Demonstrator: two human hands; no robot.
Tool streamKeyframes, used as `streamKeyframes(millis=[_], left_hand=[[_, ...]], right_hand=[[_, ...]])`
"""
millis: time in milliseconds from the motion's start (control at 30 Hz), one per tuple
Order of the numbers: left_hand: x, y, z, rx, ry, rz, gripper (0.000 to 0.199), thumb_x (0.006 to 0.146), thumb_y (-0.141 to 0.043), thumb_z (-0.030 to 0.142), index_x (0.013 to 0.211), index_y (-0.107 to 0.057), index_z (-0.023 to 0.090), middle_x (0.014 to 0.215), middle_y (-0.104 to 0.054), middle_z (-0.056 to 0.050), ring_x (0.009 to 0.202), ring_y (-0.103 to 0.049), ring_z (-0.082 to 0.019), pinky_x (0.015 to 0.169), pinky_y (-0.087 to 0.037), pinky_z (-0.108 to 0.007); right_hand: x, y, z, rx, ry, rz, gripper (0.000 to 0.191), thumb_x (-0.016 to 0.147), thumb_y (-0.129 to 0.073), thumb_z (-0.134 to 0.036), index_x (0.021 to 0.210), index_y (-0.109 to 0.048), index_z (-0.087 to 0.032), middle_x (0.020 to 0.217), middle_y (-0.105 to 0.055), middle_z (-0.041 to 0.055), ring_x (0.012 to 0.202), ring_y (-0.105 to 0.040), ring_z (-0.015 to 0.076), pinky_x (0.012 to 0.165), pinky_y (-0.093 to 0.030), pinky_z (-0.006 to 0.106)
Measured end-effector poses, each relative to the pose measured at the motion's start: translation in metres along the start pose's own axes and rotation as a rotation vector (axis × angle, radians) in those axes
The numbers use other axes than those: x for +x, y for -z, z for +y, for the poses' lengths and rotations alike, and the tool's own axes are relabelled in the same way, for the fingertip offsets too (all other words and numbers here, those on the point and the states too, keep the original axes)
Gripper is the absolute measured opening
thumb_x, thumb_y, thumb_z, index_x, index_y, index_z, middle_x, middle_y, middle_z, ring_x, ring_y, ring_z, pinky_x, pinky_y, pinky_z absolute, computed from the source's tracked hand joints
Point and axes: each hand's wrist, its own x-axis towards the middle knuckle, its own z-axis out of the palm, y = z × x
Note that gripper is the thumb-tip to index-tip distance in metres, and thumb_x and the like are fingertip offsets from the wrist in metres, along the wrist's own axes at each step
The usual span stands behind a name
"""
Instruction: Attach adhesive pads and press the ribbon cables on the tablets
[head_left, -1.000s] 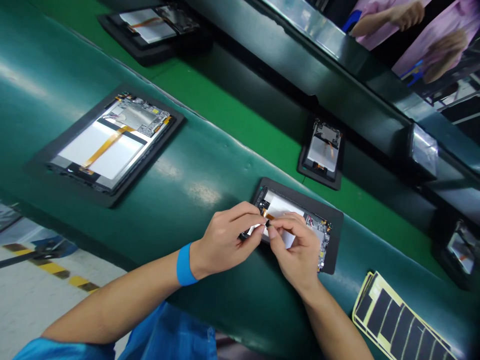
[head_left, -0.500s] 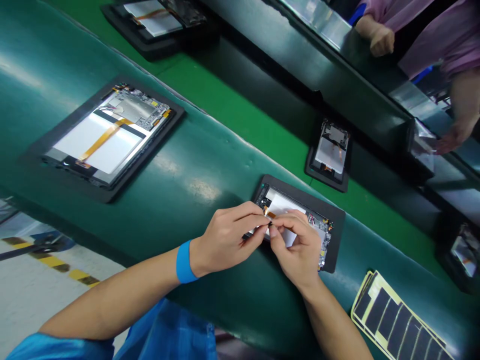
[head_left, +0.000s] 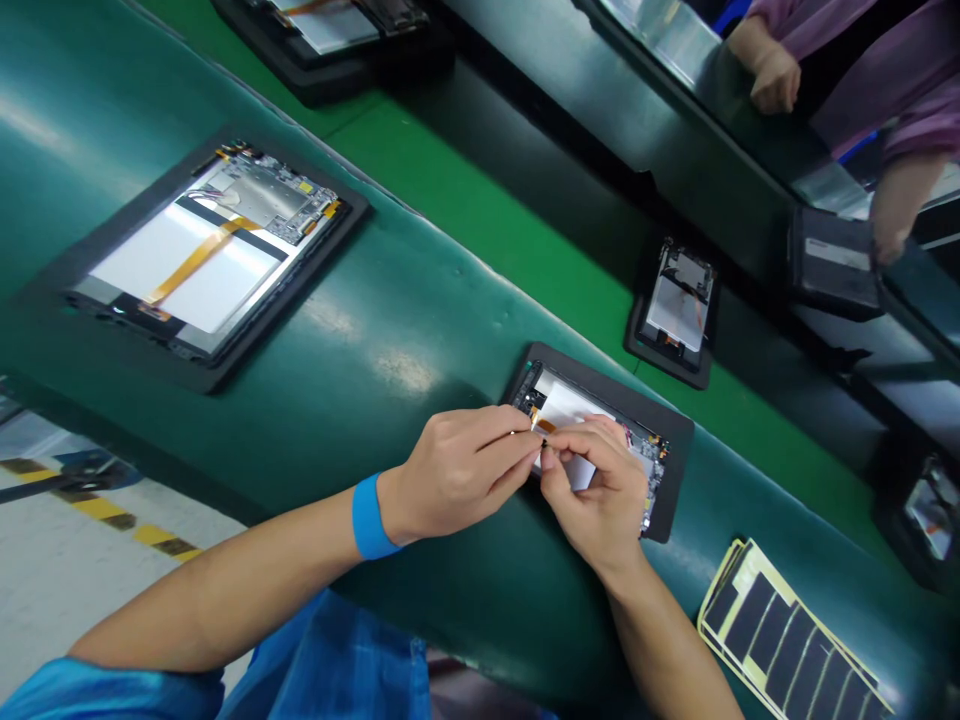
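Note:
My left hand (head_left: 469,460), with a blue band at the wrist, and my right hand (head_left: 600,485) meet fingertip to fingertip above an opened tablet (head_left: 574,405). A tiny black piece (head_left: 544,443) shows at the pinched tips of my right thumb and forefinger. The left fingers are pressed together right beside it; what they grip is too small to make out. Under my hands the tablet lies on a black foam pad (head_left: 673,470), with its white battery, orange flex cable and circuit board partly covered.
Another opened tablet (head_left: 202,265) lies to the left on the green bench (head_left: 352,400). Sheets of black adhesive strips (head_left: 787,640) lie at the lower right. A green conveyor (head_left: 480,205) carries more tablets (head_left: 679,305). Across it, a co-worker's hand (head_left: 892,225) touches a dark box-like object (head_left: 832,260).
My hands stay pinched together over the tablet with hardly any shift. The view has moved slightly. Across the line, the co-worker's dark object has turned, showing a label.

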Motion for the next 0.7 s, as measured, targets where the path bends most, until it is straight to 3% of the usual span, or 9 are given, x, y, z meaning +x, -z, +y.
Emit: streamKeyframes(millis=[400,700], left_hand=[[0.0034,0.0024,-0.0004,0.18,-0.075,-0.02,0.014,0.096,-0.057,0.01,0.086,-0.064,0.017,0.081,-0.071,-0.003,0.069,-0.068,-0.014,0.065,-0.057,-0.026],[0.0021,0.0018,0.0006,0.158,-0.044,0.011,0.014,0.094,-0.058,0.01,0.084,-0.065,0.017,0.079,-0.071,-0.001,0.066,-0.066,-0.012,0.062,-0.055,-0.024]], right_hand=[[0.0027,-0.0015,-0.0041,-0.067,0.064,0.014,0.01,0.086,-0.063,-0.015,0.081,-0.065,-0.025,0.071,-0.07,-0.005,0.061,-0.063,0.0139,0.087,-0.045,0.04],[0.001,-0.0024,-0.0076,-0.115,0.095,0.03,0.012,0.087,-0.064,-0.015,0.08,-0.065,-0.025,0.071,-0.071,-0.0053,0.063,-0.067,0.0147,0.091,-0.043,0.041]])
